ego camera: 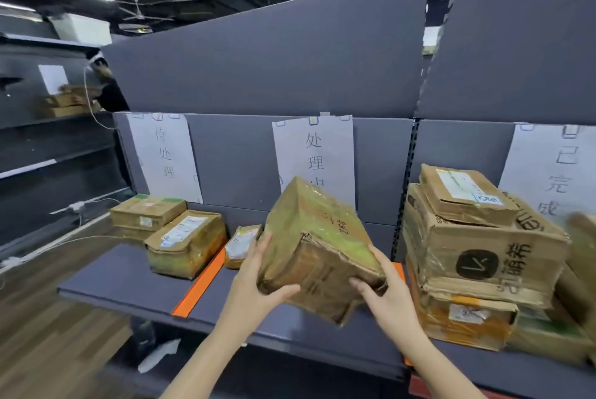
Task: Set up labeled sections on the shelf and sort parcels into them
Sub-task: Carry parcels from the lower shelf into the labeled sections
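I hold a worn cardboard parcel (pixel 317 247), wrapped in clear tape, tilted above the middle section of the grey shelf (pixel 129 279). My left hand (pixel 258 276) grips its left side, thumb under the front. My right hand (pixel 383 289) grips its right front corner. Three paper labels hang on the back panel: left label (pixel 164 156), middle label (pixel 314 153), right label (pixel 554 169). Orange divider strips (pixel 200 285) mark the sections. Two parcels (pixel 187 242) sit in the left section, and a small parcel (pixel 240 247) lies just right of the divider.
A stack of several cardboard boxes (pixel 477 256) fills the right section, close to my right hand. Another shelf unit with boxes (pixel 64 101) stands at far left, where a person is partly visible. White cables trail over the wooden floor (pixel 48 318).
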`<state>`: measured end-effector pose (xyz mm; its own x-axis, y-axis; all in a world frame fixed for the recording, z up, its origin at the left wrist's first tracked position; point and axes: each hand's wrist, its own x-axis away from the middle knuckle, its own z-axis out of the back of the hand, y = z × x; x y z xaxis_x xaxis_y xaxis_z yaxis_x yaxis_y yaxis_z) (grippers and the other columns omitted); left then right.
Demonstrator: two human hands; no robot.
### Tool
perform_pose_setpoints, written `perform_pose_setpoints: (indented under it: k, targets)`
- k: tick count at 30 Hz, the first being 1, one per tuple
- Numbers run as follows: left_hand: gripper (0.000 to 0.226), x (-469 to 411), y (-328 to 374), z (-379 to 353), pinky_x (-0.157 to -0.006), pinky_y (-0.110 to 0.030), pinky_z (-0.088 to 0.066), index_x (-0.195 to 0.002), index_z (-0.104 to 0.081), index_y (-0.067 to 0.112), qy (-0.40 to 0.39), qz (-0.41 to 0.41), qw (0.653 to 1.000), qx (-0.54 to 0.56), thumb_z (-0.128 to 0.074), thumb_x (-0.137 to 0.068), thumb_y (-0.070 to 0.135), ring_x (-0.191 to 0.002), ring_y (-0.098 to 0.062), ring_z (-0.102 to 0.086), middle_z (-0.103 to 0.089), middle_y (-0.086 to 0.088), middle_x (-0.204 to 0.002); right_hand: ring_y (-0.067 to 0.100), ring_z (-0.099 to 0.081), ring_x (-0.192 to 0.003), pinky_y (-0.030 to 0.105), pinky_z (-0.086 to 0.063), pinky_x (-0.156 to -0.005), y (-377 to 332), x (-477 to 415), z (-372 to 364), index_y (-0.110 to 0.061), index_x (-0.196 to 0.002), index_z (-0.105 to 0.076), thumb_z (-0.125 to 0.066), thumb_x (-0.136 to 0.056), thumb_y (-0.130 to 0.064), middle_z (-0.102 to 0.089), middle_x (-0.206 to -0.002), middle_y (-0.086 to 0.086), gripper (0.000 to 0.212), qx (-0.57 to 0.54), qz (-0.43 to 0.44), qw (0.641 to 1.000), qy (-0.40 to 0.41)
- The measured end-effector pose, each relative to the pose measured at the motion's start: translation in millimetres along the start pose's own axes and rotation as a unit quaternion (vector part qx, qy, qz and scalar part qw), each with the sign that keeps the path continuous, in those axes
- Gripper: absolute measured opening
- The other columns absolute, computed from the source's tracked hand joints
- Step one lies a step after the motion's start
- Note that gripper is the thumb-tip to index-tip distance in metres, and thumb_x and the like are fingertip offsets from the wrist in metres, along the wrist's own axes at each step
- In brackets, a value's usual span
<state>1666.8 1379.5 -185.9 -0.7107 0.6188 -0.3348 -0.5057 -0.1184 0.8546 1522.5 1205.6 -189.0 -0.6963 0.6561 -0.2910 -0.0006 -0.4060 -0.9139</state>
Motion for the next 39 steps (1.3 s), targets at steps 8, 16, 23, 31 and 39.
perform_pose_setpoints:
  k: [8, 16, 23, 31, 39]
  targets:
    - [0.069, -11, 5, -5, -0.109, -0.025, -0.028, -0.123, -0.037, 0.058, 0.034, 0.011, 0.997, 0.062, -0.073, -0.08, 0.018, -0.137, 0.001, -0.024, -0.025, 0.016, -0.152, 0.001, -0.039, -0.13, 0.003, -0.034, -0.092, 2, -10, 1, -0.032, -0.139, -0.035, -0.065, -0.087, -0.026, -0.045, -0.136, -0.017, 0.06, 0.088, -0.008, 0.995, -0.041]
    - [0.081, -19, 13, -16, -0.111, -0.036, -0.035, -0.129, -0.026, 0.055, 0.006, -0.059, 0.997, -0.047, -0.059, -0.085, -0.005, -0.145, -0.008, -0.004, 0.004, 0.024, -0.147, -0.005, -0.022, -0.138, 0.031, -0.033, -0.111, -36, -9, -4, -0.052, -0.144, -0.003, -0.036, -0.076, -0.074, -0.018, -0.153, -0.023, 0.078, 0.186, 0.098, 0.974, -0.079]
    - [0.08, -23, 21, -19, -0.089, 0.003, -0.029, -0.134, -0.021, 0.05, -0.058, -0.083, 0.99, -0.101, -0.064, -0.085, 0.004, -0.123, 0.011, -0.017, 0.008, 0.014, -0.156, -0.002, -0.054, -0.104, 0.019, -0.043, -0.088, -55, -13, 14, -0.063, -0.135, -0.003, -0.054, -0.087, -0.052, -0.049, -0.135, -0.014, 0.071, 0.301, 0.137, 0.938, -0.105]
    - [0.079, -23, 37, -25, -0.108, -0.022, -0.035, -0.13, -0.026, 0.057, -0.044, -0.111, 0.991, -0.056, -0.075, -0.078, 0.022, -0.129, 0.012, -0.032, -0.024, 0.036, -0.142, 0.008, -0.045, -0.051, 0.02, -0.043, -0.06, -19, -9, 31, -0.05, -0.131, -0.042, -0.06, -0.091, -0.016, -0.071, -0.098, 0.006, 0.055, 0.193, 0.096, 0.976, -0.042]
    - [0.091, -8, 31, -36, -0.101, -0.023, -0.028, -0.134, -0.02, 0.061, -0.033, -0.013, 0.999, 0.003, -0.076, -0.064, 0.049, -0.13, 0.017, -0.005, 0.006, 0.016, -0.156, -0.006, -0.061, -0.1, 0.023, -0.057, -0.071, -3, 6, 38, -0.039, -0.115, -0.057, -0.057, -0.089, -0.005, -0.062, -0.117, -0.011, 0.042, -0.121, 0.014, 0.992, 0.035]
